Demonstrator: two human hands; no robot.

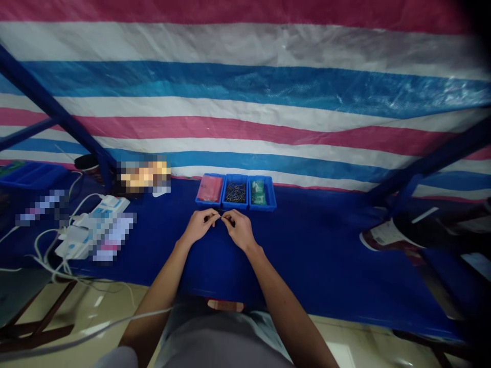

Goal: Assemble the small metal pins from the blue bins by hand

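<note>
My left hand (202, 225) and my right hand (238, 228) meet over the blue table, fingertips nearly touching. Both are closed in a pinch on a small thin metallic piece (221, 217), too small to make out its kind. Just beyond the fingers stand three blue bins in a row. Pinkish-red packets (209, 188) lie in the left bin. Many dark, thin metal pieces (235, 193) fill the middle bin (236, 177). Inside the right bin (271, 197) are small green-and-white packets or parts (258, 192).
A white power strip (92, 225) with tangled white cables lies on the blue table (314, 245) at left. At right stands a tub-like container (387, 234). Another blue tray (34, 175) sits far left. Blue metal posts (57, 112) and a striped sheet (245, 92) close off the back.
</note>
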